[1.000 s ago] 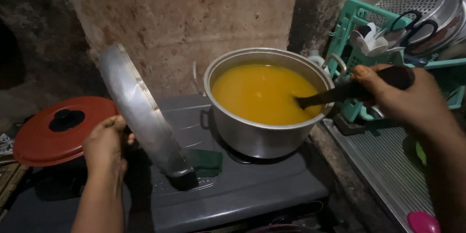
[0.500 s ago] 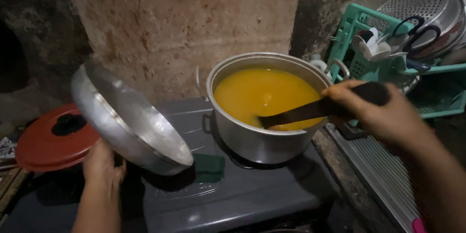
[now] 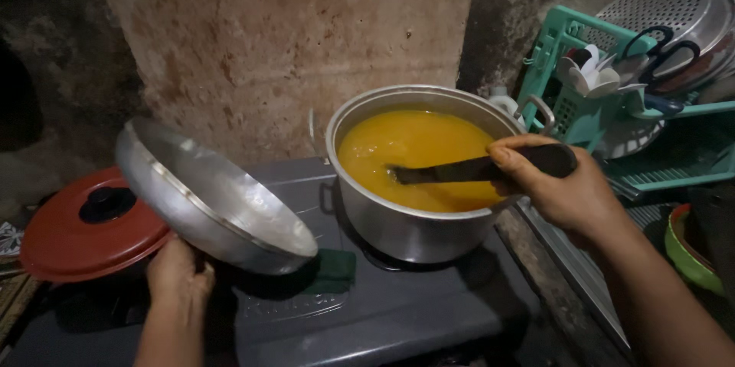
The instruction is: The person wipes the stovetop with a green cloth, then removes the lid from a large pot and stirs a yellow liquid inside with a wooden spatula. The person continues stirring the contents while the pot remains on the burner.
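Nearest to me, my left hand (image 3: 180, 279) rises from the bottom edge, its grip closed around the underside of a round, dull aluminium lid (image 3: 210, 198). The lid is tilted, its shallow hollow inner face turned up and to the right, with a raised rim running round it. It hangs above the flat grey stove top (image 3: 383, 306), just left of a small dark green pad (image 3: 333, 269) lying on that surface.

On the right, my right hand (image 3: 566, 191) has its grip wrapped tight around the thick dark handle of a ladle (image 3: 475, 169). The ladle's far end dips into a smooth, opaque yellow-orange soup (image 3: 413, 153).

The soup fills a wide, straight-sided aluminium pot (image 3: 398, 221) with loop handles, standing on the stove's burner.

Left of the lid sits a glossy red domed lid (image 3: 73, 237) with a black knob.

Further right, a teal plastic dish rack (image 3: 582, 99) holds a perforated metal colander (image 3: 674, 15) and scissors (image 3: 658, 49). Behind everything stands a rough, stained plaster wall (image 3: 306, 38).
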